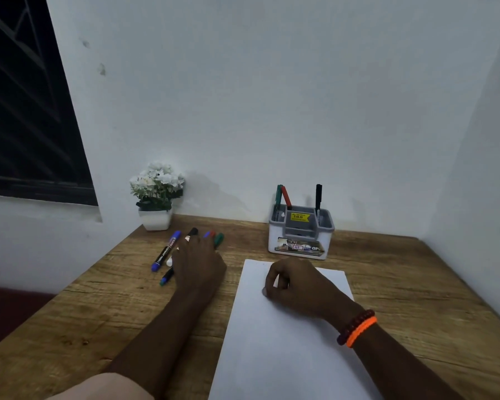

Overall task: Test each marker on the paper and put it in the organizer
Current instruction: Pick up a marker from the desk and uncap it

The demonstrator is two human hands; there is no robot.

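Our left hand [198, 259] lies spread over the loose markers [166, 251] on the desk [401, 287], fingers straight, gripping none that we can see. Our right hand [293, 285] rests curled and empty on the paper [286, 356]. Beyond it stands the organizer [300, 232], holding three markers.

Left hand [198, 259] reaches forward, palm down, fingers spread; right hand [293, 284] rests curled in a loose fist.
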